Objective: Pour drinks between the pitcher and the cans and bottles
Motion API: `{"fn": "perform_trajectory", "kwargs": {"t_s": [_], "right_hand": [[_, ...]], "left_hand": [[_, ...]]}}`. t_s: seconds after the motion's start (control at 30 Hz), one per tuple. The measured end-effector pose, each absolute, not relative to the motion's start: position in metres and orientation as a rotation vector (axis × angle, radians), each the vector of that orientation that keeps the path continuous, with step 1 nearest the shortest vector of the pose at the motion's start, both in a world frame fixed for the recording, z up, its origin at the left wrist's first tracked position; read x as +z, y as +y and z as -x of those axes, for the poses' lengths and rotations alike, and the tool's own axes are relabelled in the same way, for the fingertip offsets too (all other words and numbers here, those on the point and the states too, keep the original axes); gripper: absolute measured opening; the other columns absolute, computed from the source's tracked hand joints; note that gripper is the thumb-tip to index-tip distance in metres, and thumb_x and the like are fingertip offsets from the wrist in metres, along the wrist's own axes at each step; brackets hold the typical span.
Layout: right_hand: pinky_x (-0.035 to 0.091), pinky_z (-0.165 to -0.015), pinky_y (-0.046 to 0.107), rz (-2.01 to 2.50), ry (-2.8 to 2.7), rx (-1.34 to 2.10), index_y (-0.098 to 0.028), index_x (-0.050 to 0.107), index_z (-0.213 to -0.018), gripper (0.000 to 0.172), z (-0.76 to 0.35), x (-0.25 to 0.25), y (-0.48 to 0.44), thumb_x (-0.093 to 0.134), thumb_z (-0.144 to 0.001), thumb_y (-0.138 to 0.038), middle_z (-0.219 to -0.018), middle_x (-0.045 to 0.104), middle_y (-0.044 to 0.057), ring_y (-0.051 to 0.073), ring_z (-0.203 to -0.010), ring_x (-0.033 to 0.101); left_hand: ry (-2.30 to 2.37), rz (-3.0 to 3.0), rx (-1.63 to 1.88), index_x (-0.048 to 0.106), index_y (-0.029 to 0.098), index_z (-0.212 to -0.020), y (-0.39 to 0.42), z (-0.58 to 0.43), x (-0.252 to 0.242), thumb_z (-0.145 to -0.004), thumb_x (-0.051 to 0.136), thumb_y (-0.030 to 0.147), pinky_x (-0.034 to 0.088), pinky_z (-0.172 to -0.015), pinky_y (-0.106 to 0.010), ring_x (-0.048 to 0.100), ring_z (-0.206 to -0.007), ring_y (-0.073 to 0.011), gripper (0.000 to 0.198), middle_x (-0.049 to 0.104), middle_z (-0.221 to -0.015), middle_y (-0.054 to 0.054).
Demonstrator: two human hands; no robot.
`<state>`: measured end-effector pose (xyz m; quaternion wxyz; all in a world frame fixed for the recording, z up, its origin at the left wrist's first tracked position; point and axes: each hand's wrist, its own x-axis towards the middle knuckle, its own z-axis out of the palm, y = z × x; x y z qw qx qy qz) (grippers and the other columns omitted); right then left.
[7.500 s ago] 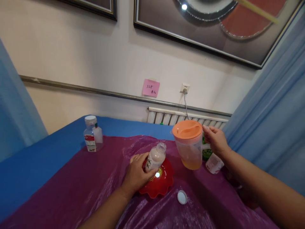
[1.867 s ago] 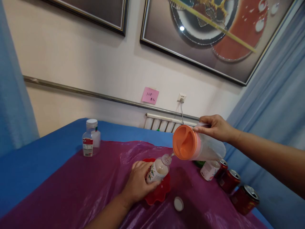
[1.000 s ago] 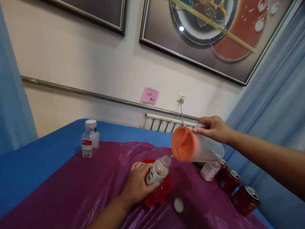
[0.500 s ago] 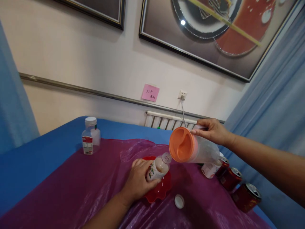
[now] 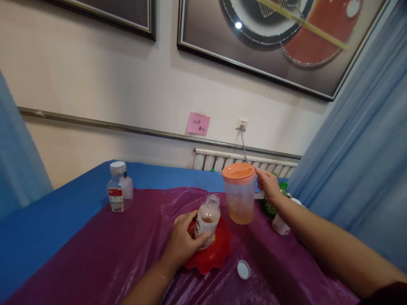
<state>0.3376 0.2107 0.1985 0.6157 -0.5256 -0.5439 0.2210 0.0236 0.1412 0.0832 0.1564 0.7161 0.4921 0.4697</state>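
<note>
My left hand [image 5: 184, 237] is wrapped round a clear bottle [image 5: 208, 218] with a white leaf-patterned label. The bottle has no cap on and is almost upright, with some brownish liquid inside. Under it lies a red scalloped dish [image 5: 219, 254]. To the right, my right hand [image 5: 267, 184] grips the handle of a translucent pitcher [image 5: 240, 199] with an orange lid. The pitcher is upright, a little yellowish liquid at its bottom; whether it touches the table I cannot tell. A white cap [image 5: 243, 270] lies in front of the dish.
A clear jar [image 5: 119, 188] with a white lid stands at the left. Behind my right forearm are a green bottle [image 5: 282, 186] and a white can-like container [image 5: 281, 224], partly hidden. Purple plastic sheeting [image 5: 133, 254] covers part of the blue table [image 5: 85, 184].
My right hand has brought the pitcher from tilted beside the bottle's mouth to upright. The bottle in my left hand is straighter. Red cans at the right are now hidden by my forearm.
</note>
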Motion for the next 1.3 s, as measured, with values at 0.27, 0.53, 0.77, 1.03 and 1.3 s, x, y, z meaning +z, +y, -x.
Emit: {"fn": "perform_trajectory", "kwargs": {"t_s": [0.27, 0.53, 0.77, 1.03, 1.3], "right_hand": [[0.032, -0.043, 0.025, 1.19, -0.985, 0.552, -0.026, 0.036, -0.06, 0.06, -0.306, 0.125, 0.224, 0.054, -0.073, -0.082, -0.047, 0.033, -0.01, 0.01, -0.043, 0.031], [0.049, -0.072, 0.033, 1.3, -0.981, 0.44, -0.022, 0.055, -0.08, 0.056, -0.322, 0.111, 0.209, 0.052, -0.077, -0.078, -0.077, 0.061, 0.002, 0.021, -0.077, 0.059], [0.05, -0.081, 0.039, 1.441, -1.297, 0.524, -0.022, 0.068, -0.096, 0.033, -0.325, 0.081, 0.101, 0.071, -0.074, -0.046, -0.097, 0.069, 0.008, 0.026, -0.089, 0.063], [0.046, -0.097, 0.042, 1.635, -2.163, 0.582, -0.024, 0.07, -0.121, 0.043, -0.306, 0.076, 0.042, 0.069, -0.078, -0.025, -0.111, 0.069, 0.009, 0.029, -0.105, 0.062], [0.052, -0.088, 0.04, 1.421, -2.004, 0.451, -0.025, 0.063, -0.134, 0.039, -0.3, 0.096, 0.068, 0.046, -0.1, -0.035, -0.104, 0.064, 0.011, 0.026, -0.096, 0.064]], "left_hand": [[1.359, -1.938, 1.369, 0.067, 0.021, -0.122, 0.143, -0.02, 0.087, -0.069, 0.077, 0.04, 0.053, -0.099, -0.05, 0.069, -0.11, -0.0314, 0.057, 0.074, -0.121, -0.01], [1.391, -1.956, 1.355, 0.066, 0.018, -0.12, 0.143, -0.021, 0.09, -0.069, 0.078, 0.043, 0.054, -0.099, -0.05, 0.069, -0.11, -0.0318, 0.057, 0.073, -0.12, -0.012], [1.373, -2.06, 1.314, 0.065, 0.019, -0.12, 0.143, -0.026, 0.087, -0.071, 0.077, 0.042, 0.053, -0.097, -0.05, 0.068, -0.108, -0.0309, 0.056, 0.072, -0.118, -0.011], [1.373, -2.063, 1.299, 0.065, 0.021, -0.121, 0.142, -0.027, 0.085, -0.069, 0.078, 0.04, 0.052, -0.1, -0.051, 0.067, -0.112, -0.0316, 0.057, 0.072, -0.121, -0.01], [1.367, -2.063, 1.299, 0.065, 0.02, -0.121, 0.138, -0.028, 0.087, -0.068, 0.078, 0.039, 0.054, -0.097, -0.049, 0.069, -0.109, -0.0309, 0.058, 0.073, -0.118, -0.011]]}}
